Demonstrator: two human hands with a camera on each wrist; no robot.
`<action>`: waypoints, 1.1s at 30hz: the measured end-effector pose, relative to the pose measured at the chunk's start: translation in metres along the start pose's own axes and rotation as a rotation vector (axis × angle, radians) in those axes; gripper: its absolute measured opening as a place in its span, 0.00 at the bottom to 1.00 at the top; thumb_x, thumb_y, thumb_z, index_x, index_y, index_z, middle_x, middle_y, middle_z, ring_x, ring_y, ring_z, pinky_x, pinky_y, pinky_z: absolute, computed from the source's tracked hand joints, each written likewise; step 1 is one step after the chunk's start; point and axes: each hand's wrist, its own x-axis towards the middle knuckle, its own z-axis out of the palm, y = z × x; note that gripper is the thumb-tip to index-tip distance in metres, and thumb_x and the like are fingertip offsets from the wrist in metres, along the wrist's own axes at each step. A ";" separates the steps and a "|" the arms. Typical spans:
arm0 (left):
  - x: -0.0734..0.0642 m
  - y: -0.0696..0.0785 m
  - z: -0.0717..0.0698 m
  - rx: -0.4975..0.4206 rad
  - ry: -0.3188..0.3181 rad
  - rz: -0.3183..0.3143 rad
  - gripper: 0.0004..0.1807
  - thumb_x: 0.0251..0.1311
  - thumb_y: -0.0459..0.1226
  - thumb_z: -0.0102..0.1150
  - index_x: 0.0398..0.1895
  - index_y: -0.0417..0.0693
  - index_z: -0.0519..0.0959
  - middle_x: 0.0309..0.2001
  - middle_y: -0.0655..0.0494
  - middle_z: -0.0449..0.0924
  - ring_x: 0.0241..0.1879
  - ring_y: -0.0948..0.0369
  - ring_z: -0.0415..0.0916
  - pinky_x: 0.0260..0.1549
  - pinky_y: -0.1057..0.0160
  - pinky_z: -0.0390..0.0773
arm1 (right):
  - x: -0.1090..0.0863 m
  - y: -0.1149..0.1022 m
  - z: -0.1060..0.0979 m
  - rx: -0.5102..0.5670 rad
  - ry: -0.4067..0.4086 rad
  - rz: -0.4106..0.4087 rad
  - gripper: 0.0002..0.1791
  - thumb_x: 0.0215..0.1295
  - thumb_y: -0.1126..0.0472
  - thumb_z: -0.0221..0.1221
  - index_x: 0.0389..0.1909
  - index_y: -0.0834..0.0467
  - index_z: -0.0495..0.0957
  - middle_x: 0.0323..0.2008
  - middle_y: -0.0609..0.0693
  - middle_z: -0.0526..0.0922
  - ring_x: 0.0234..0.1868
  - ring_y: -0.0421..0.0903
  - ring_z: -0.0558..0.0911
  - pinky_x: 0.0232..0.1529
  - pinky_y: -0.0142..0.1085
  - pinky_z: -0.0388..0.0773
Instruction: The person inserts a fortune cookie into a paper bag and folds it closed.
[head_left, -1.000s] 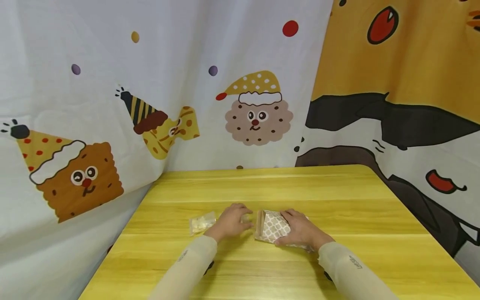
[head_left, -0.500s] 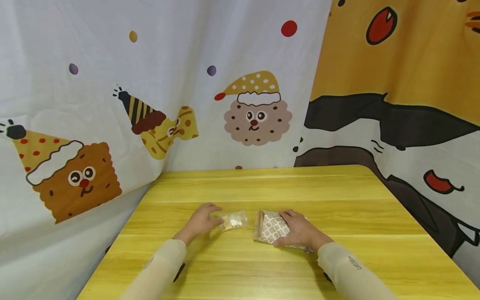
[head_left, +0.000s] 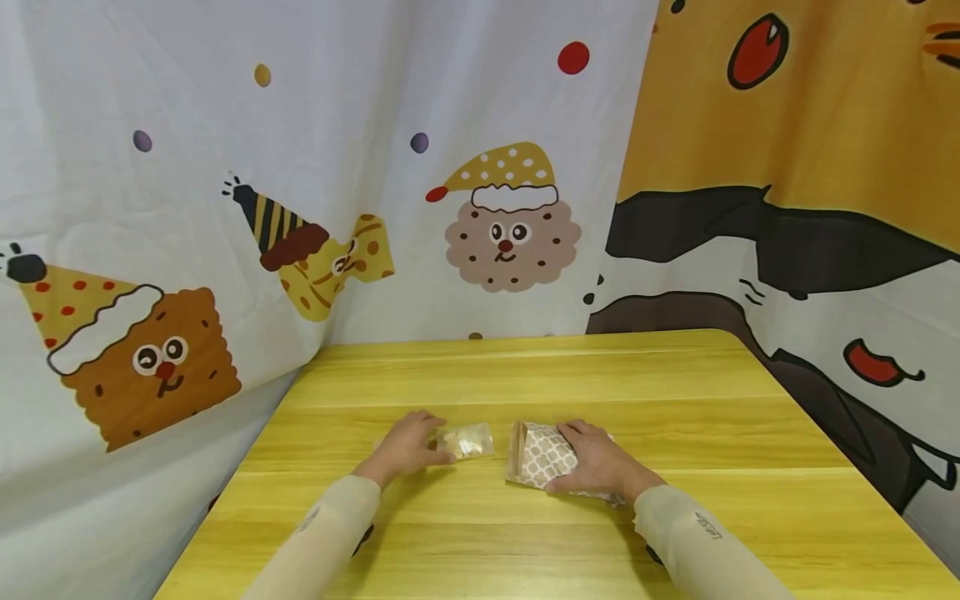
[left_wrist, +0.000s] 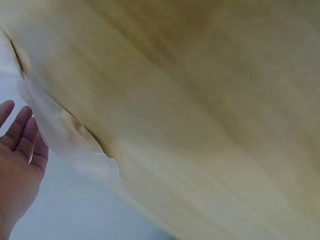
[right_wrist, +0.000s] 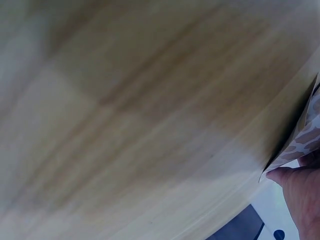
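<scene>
On table (head_left: 525, 375), left of middle: left hand (head_left: 405, 448), fingers loose and nearly straight, tips touching left end of clear packet (head_left: 467, 440); no firm pinch to be seen. Just right of that, packet lying flat, pale pieces inside, a small gap short of bag (head_left: 538, 454). Further right, patterned paper bag flat on its side, mouth turned toward packet. On top of it, right hand (head_left: 596, 467), fingers spread and relaxed, pressing bag down, thumb at near edge. Seemingly at the step of bringing packet up to bag. Calls next for a sure pinch on packet, bag's mouth lifted open, then a short level slide rightward into it.
</scene>
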 end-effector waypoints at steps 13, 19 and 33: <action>0.008 0.004 0.007 0.145 -0.021 0.065 0.41 0.52 0.56 0.72 0.64 0.41 0.75 0.60 0.45 0.73 0.61 0.46 0.68 0.63 0.40 0.63 | 0.001 0.001 0.001 -0.006 0.002 -0.004 0.67 0.41 0.22 0.66 0.75 0.62 0.58 0.73 0.63 0.59 0.72 0.66 0.57 0.65 0.64 0.59; 0.010 0.003 0.009 0.131 -0.004 0.074 0.38 0.53 0.54 0.73 0.62 0.41 0.76 0.57 0.47 0.74 0.57 0.48 0.69 0.60 0.41 0.65 | 0.000 0.001 0.002 -0.008 0.000 -0.004 0.67 0.42 0.22 0.66 0.75 0.62 0.58 0.73 0.63 0.58 0.71 0.66 0.57 0.65 0.64 0.59; 0.008 0.018 0.006 0.111 0.069 0.222 0.34 0.54 0.51 0.72 0.60 0.43 0.77 0.54 0.53 0.75 0.56 0.53 0.70 0.59 0.48 0.69 | 0.000 -0.003 0.000 -0.017 -0.002 -0.007 0.66 0.42 0.23 0.67 0.75 0.62 0.58 0.72 0.62 0.59 0.71 0.66 0.59 0.64 0.63 0.61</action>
